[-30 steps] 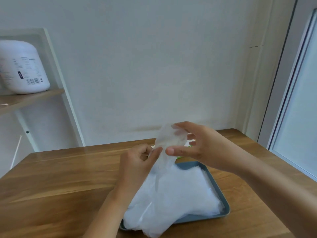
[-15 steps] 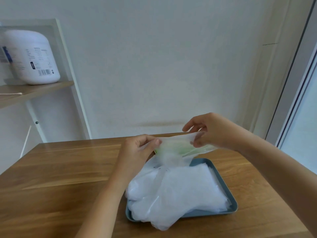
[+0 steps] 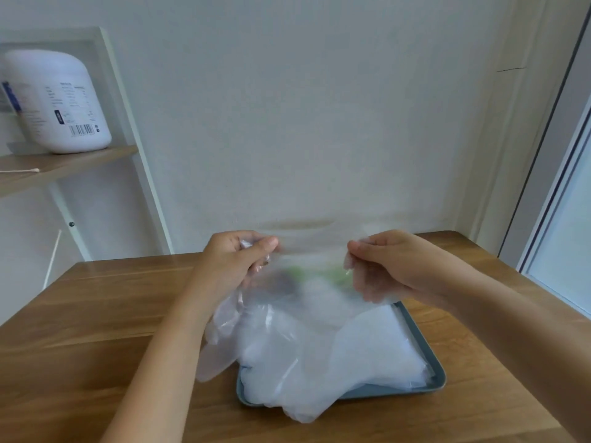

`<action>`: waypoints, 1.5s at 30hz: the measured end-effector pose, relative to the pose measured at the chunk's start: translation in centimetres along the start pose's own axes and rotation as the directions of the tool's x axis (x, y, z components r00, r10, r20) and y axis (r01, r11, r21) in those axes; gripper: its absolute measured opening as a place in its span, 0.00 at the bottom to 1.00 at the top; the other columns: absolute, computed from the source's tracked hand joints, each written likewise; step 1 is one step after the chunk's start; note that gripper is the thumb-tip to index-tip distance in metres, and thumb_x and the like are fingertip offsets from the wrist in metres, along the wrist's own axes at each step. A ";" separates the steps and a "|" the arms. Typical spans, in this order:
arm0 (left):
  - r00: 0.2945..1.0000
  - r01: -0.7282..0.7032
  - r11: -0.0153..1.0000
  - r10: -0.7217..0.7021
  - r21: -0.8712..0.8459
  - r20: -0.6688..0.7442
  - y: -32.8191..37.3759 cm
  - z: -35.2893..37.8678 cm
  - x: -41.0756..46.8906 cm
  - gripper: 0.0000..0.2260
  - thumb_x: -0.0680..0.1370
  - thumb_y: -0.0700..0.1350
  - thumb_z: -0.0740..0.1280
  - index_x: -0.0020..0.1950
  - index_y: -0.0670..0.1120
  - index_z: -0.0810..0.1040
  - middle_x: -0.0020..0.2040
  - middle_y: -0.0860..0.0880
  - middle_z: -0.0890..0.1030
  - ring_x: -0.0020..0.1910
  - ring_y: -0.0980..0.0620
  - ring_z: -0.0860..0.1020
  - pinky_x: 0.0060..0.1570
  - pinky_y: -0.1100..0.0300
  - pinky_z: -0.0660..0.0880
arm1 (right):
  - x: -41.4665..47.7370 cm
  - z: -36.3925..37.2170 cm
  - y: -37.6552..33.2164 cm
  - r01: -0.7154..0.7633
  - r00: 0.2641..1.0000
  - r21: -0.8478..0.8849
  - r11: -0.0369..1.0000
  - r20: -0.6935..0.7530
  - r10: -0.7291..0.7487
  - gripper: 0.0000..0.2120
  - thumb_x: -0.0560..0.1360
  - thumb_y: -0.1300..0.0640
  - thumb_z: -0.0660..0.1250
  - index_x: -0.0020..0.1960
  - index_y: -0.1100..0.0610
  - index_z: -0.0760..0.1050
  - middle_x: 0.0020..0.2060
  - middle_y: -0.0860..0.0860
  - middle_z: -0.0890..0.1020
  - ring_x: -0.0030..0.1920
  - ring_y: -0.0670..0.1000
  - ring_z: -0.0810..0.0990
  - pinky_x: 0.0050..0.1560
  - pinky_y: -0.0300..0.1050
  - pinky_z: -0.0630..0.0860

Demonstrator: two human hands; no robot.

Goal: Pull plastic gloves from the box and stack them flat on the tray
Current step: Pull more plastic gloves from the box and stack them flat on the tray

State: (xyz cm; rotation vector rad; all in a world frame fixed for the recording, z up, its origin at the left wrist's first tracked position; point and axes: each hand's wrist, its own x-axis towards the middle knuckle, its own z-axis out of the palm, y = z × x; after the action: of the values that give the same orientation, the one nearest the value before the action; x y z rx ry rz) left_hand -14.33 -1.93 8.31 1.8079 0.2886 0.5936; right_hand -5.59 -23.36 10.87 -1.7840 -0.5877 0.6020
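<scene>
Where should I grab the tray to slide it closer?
The bare right rim of the tray, from the right, once the glove is down. The pile spills over the left side and part of the near edge; the right rim is exposed along its length.

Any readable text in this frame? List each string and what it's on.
No text is legible.
White jar on the shelf: rows of small print, a dark patch and a barcode, all too small and blurred to read.
Green shape seen through the plastic glove: a blur, with no lettering to make out.
</scene>
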 end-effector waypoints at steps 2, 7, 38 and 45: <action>0.996 0.045 0.995 -0.051 0.086 0.079 0.3 -0.6 0.8 0.07 0.76 0.46 0.70 0.44 0.43 0.85 0.25 0.54 0.71 0.22 0.60 0.67 0.24 0.72 0.63 | -0.1 -0.1 0.4 -0.040 0.999 0.047 0.998 0.028 0.039 0.19 0.82 0.54 0.58 0.37 0.61 0.76 0.27 0.56 0.79 0.22 0.50 0.76 0.22 0.38 0.72; 0.960 0.042 0.954 -0.121 0.297 0.253 -0.9 0.0 3.1 0.06 0.76 0.47 0.71 0.43 0.47 0.85 0.25 0.56 0.74 0.25 0.61 0.69 0.28 0.70 0.64 | 0.8 -0.4 2.7 -0.055 0.998 -0.116 0.992 -0.018 0.054 0.18 0.80 0.53 0.61 0.37 0.62 0.78 0.28 0.57 0.82 0.24 0.50 0.78 0.26 0.37 0.75; 0.756 -0.398 0.504 -0.294 0.767 0.585 -8.8 10.3 -3.4 0.28 0.82 0.60 0.49 0.79 0.53 0.44 0.80 0.54 0.41 0.78 0.51 0.38 0.75 0.48 0.39 | 1.8 -1.6 11.8 -0.051 0.886 -0.779 0.625 -0.324 -0.331 0.09 0.78 0.48 0.63 0.52 0.53 0.73 0.49 0.47 0.76 0.48 0.49 0.75 0.44 0.38 0.67; 0.781 -0.319 0.520 -0.330 0.792 0.531 -9.3 10.3 -3.9 0.40 0.78 0.68 0.50 0.78 0.47 0.33 0.77 0.50 0.32 0.76 0.54 0.32 0.75 0.50 0.35 | 2.5 -0.5 11.6 0.464 0.881 -0.767 0.443 0.346 -0.324 0.19 0.82 0.53 0.57 0.73 0.48 0.64 0.73 0.42 0.64 0.70 0.43 0.66 0.68 0.33 0.58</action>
State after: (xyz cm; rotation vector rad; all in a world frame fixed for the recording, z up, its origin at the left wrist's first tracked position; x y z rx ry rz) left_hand -11.26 -9.32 -3.64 2.8694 0.1068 -0.3302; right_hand -2.29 -25.16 -0.36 -2.3637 -1.5725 0.0721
